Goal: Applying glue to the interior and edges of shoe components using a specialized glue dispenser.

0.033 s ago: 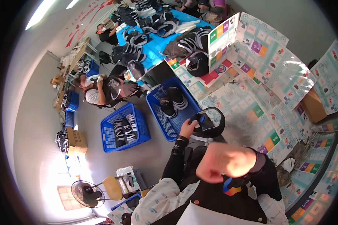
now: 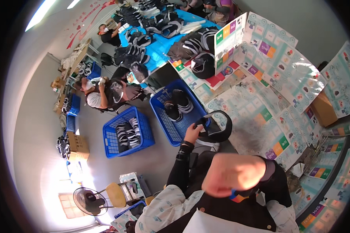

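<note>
My left hand (image 2: 192, 133) has its fingers closed on a black cap (image 2: 217, 134), at the near right corner of a blue basket. The cap is tilted, with a curved band arching above its dark body. Close to the camera and blurred, my right hand (image 2: 234, 174) is curled into a fist in front of my chest. Whatever its fingers may hold is hidden. Inside the blue basket (image 2: 158, 112) lie a few black-and-grey caps (image 2: 178, 105). Another black cap (image 2: 203, 66) rests on the paper-covered worktable beyond.
Printed sheets cover the worktable (image 2: 256, 124), with upright printed boards (image 2: 276, 50) around it. A second blue basket (image 2: 109, 141) holds nested caps. Cap stacks fill a blue-covered table (image 2: 158, 51). A seated co-worker (image 2: 101, 95) is at left; a fan (image 2: 90, 201) stands lower left.
My right fist has dropped slightly toward my chest. My left hand still grips the cap, almost unmoved; the whole view has shifted a little.
</note>
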A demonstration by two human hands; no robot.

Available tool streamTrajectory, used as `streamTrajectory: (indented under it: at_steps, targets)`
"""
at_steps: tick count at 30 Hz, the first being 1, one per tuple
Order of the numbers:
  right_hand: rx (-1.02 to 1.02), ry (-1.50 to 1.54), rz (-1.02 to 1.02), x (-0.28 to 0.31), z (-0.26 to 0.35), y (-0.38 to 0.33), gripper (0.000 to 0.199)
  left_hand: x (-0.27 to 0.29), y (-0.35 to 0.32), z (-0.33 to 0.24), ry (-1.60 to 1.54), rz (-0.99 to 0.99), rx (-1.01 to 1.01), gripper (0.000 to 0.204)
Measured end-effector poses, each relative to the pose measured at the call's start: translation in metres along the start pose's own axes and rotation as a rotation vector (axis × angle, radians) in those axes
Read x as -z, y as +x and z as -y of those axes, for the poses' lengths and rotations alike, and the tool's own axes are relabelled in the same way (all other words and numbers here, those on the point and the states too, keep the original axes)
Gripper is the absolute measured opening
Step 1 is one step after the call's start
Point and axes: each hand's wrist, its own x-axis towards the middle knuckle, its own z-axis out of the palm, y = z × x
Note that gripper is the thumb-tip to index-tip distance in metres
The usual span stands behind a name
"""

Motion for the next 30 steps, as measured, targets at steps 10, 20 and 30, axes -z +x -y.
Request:
streamTrajectory:
  at_steps: [10,20,30]
  targets:
    - [0.100,-0.022,-0.301,0.003,0.021,-0.009,0.031,0.010,0.026,0.008,-0.051,-0.040,-0.028,0.028]
    - [0.529,-1.403,-1.040,-0.009,0.052,-0.012,0.028,0.002,0.031,0.000,-0.064,0.013,-0.052,0.024]
    - [1.059,-0.641,-1.080,-0.040,0.099,-0.030,0.069,0.003,0.029,-0.009,-0.121,0.039,-0.022,0.025]
